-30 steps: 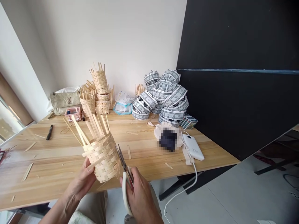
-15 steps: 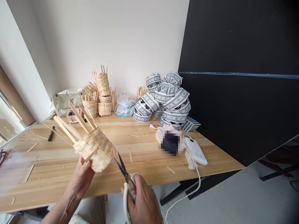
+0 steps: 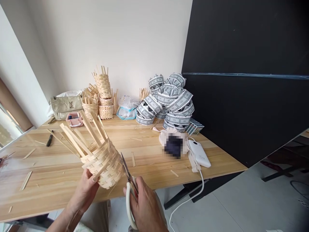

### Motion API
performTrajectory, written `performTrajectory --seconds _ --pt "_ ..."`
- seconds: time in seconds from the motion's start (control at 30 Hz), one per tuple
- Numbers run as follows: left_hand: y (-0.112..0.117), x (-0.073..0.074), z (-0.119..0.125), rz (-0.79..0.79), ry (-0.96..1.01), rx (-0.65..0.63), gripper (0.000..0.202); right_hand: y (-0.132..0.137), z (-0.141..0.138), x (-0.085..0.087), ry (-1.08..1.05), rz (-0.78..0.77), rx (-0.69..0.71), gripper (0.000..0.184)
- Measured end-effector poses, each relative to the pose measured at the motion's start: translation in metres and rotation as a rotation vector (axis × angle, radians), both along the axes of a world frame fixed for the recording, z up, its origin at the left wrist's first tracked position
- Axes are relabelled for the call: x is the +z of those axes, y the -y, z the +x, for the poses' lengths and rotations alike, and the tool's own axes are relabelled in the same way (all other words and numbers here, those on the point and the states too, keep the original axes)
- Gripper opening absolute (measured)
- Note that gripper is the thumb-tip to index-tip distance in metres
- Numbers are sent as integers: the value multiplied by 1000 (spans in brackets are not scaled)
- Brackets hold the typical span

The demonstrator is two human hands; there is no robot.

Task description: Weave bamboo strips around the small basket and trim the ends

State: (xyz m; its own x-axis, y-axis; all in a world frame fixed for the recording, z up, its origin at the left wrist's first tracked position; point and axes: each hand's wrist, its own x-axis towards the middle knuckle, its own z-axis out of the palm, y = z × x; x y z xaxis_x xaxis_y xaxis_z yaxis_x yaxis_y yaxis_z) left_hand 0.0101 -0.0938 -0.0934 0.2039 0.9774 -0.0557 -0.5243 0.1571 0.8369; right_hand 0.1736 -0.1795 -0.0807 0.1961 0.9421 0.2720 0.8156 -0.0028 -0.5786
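Note:
My left hand [image 3: 87,185] grips a woven wood-strip basket [image 3: 106,166] low on its near left side, holding it tilted above the front of the table. Long loose strips stick up from its rim. In my right hand [image 3: 146,206] is a pair of scissors [image 3: 128,176] with white handles, my fingers closed through the loops. The blades point up and away, their tips beside the basket's right side, and are nearly together. Whether they touch the weave I cannot tell. A thin strip hangs under the basket's base.
On the wooden table [image 3: 145,174] lie strip offcuts and a black pen [image 3: 50,138]. Behind stand more woven baskets [image 3: 103,85], a pink box [image 3: 74,120], a beige bag [image 3: 66,106] and stacked patterned paper bands [image 3: 169,96]. A white power bank [image 3: 200,153] with a cable lies right.
The basket has shifted right and slightly down, turning more upright in my left hand. The scissor blades have closed together from being apart. A strip now hangs below the basket.

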Motion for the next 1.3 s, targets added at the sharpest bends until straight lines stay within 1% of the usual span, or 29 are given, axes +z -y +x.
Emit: performTrajectory --seconds 0.1,0.27,0.33,0.43,0.63,0.7,0.87,0.97,1.07,1.17,1.3 --pt "0 -5 1 7 11 -15 60 1 3 -5 -11 21 12 18" --pt "2 -13 2 19 15 -14 68 -1 8 -16 -10 68 61 21" --pt "3 -14 2 13 9 1 69 -1 9 -19 -6 87 61 23" --pt "4 -11 3 14 14 9 69 0 7 -20 -16 104 50 25" --pt "4 -5 3 -9 25 -12 79 2 4 -18 -36 143 1 26" --pt "4 -6 0 -12 31 -31 75 3 6 -18 -48 143 -8 24" --pt "5 -7 -2 -16 35 -145 59 7 10 -15 -92 147 6 16" --pt "8 -4 3 -12 11 -179 62 7 10 -9 -50 183 33 12" --pt "10 -3 6 -12 -7 -176 67 5 9 -3 17 197 14 11" --pt "8 -7 4 -7 -29 -166 73 4 8 2 46 192 8 13" --pt "6 -14 0 -1 -81 -206 76 4 6 5 21 149 29 15"
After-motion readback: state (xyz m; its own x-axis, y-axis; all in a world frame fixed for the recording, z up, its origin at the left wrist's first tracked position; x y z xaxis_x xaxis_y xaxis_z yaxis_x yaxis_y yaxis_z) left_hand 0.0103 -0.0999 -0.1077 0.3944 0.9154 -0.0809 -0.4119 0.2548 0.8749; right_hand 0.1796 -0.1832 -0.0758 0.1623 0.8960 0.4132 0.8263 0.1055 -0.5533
